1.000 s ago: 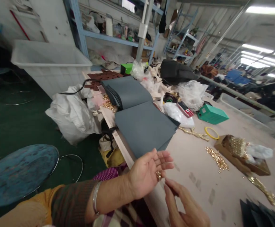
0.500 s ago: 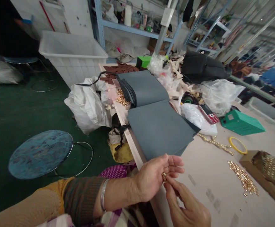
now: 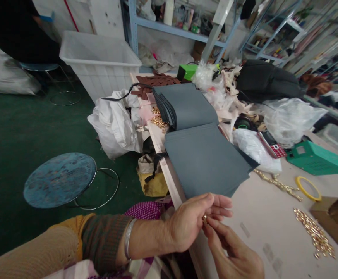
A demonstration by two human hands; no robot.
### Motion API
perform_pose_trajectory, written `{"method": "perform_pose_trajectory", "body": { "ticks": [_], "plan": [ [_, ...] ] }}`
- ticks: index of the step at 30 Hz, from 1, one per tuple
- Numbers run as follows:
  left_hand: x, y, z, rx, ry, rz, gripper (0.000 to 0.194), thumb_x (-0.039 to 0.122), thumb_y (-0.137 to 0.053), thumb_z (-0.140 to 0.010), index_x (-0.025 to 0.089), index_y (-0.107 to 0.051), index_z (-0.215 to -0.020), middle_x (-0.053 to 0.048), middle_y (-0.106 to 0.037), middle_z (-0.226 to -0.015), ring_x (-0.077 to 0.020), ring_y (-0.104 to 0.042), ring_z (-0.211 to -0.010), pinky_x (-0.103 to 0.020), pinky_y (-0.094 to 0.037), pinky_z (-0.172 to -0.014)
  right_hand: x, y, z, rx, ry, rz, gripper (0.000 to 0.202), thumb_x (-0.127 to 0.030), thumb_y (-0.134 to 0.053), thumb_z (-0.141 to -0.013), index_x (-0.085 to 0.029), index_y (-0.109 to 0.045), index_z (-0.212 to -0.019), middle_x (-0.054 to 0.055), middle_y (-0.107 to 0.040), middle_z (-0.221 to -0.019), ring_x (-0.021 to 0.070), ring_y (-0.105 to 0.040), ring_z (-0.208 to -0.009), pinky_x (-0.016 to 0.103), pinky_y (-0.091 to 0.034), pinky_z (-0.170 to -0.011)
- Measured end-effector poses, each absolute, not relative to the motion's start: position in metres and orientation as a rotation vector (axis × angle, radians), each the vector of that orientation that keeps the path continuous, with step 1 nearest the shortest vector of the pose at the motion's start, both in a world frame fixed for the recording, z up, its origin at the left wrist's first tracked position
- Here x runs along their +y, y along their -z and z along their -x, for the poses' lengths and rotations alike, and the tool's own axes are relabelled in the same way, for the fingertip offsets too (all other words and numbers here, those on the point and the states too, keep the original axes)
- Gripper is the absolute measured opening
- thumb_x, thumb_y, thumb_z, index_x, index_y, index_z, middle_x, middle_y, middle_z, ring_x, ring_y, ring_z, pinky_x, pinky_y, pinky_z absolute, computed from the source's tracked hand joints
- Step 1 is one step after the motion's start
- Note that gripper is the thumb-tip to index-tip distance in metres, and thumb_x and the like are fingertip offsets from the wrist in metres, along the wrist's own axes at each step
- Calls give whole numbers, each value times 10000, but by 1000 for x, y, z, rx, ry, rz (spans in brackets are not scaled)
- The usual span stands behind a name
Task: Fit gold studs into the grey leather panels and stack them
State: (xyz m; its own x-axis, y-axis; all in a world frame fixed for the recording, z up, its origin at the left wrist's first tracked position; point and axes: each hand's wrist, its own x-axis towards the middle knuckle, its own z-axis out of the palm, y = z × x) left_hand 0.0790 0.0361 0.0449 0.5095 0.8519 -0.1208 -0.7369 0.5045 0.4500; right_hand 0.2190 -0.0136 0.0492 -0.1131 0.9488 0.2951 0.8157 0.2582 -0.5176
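Palm turned up at the table's front edge, my left hand (image 3: 187,223) has its fingers stretched out and slightly cupped. Against that palm, my right hand (image 3: 232,250) pinches a small shiny gold metal piece (image 3: 205,219) between thumb and fingertips. The piece's exact kind is too small to make out, and the fingers partly hide the palm. Just beyond both hands lies a stack of dark grey sheets (image 3: 206,159), with a folded-over stack behind it. To the right, a loose scatter of similar gold pieces (image 3: 314,232) lies on the table (image 3: 253,217).
A cardboard box (image 3: 328,213), yellow tape ring (image 3: 308,188), gold chain (image 3: 279,185) and green box (image 3: 318,158) stand at right. Plastic bags (image 3: 293,116) clutter the back. On the left are a blue round stool (image 3: 60,180), white sack (image 3: 115,128) and large white bin (image 3: 99,58).
The camera view has shifted, so the table and stool appear further right. My right fingers still pinch the gold piece at my left palm, and less of it shows.
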Motion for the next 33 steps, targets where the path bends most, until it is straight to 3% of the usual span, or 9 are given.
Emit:
{"method": "perform_pose_trajectory", "body": {
  "ticks": [5,9,13,17,20,24,27,30,33],
  "plan": [
    [32,-43,-77,371,-1005,-417,471,519,-555,-873,121,-717,-1067,-142,-684,-1054,-235,-618,-1040,-320,-435,-922,-16,-46,-211,-1930,-239,1658,220,-403,-629,-835,-232,-759,-885,6,-765,-798,165,-728,-612,155,-564,-518],
    [29,-41,-77,375,-1001,-411,451,498,-537,-894,135,-706,-1101,-132,-679,-1053,-220,-613,-999,-311,-453,-865,-17,-43,-194,-1833,13,1855,243,-405,-561,-866,-222,-710,-927,-4,-761,-788,167,-730,-638,194,-541,-510],
    [31,-44,-75,405,-1023,-338,470,526,-581,-861,134,-709,-1085,-133,-670,-1051,-206,-606,-949,-289,-463,-795,-11,-42,-178,-1891,191,1773,229,-370,-541,-881,-213,-692,-951,-4,-754,-787,148,-714,-614,203,-498,-506],
    [38,-49,-71,431,-1025,-230,384,281,-763,-676,153,-727,-1036,-99,-671,-1046,-160,-595,-874,-257,-459,-774,-4,-39,-164,-1813,266,1810,246,-336,-475,-922,-178,-656,-867,31,-711,-728,155,-673,-590,230,-458,-506],
    [43,-51,-67,465,-1100,-207,366,134,-757,-604,164,-749,-969,-72,-683,-1046,-158,-587,-970,-253,-430,-906,2,-34,-161,-1784,142,1687,247,-338,-498,-921,-177,-655,-818,37,-694,-708,146,-658,-594,215,-472,-534],
    [51,-45,-57,478,-1204,-199,301,145,-743,-695,156,-735,-996,-84,-689,-1090,-157,-592,-1010,-265,-411,-972,17,-30,-164,-1755,-207,1516,220,-339,-579,-898,-173,-714,-948,44,-754,-848,148,-713,-704,175,-533,-596],
    [59,-39,-43,499,-1257,-176,260,126,-713,-750,137,-713,-1009,-100,-688,-1067,-167,-617,-995,-275,-447,-932,31,-39,-161,-1798,-359,1495,211,-349,-595,-889,-193,-737,-914,27,-760,-847,145,-721,-705,162,-547,-598],
    [68,-37,-30,540,-1275,-83,275,42,-695,-711,131,-698,-971,-93,-686,-1017,-173,-646,-932,-270,-490,-846,46,-52,-152,-1778,-462,1503,246,-376,-560,-911,-200,-732,-909,26,-752,-847,141,-709,-712,187,-560,-649],
    [71,-36,-25,569,-1243,37,241,44,-673,-730,127,-685,-956,-89,-687,-955,-146,-652,-816,-245,-507,-761,58,-56,-143,-1806,-373,1469,257,-377,-532,-931,-191,-709,-930,37,-737,-868,142,-692,-729,213,-552,-671]
  ]
}}
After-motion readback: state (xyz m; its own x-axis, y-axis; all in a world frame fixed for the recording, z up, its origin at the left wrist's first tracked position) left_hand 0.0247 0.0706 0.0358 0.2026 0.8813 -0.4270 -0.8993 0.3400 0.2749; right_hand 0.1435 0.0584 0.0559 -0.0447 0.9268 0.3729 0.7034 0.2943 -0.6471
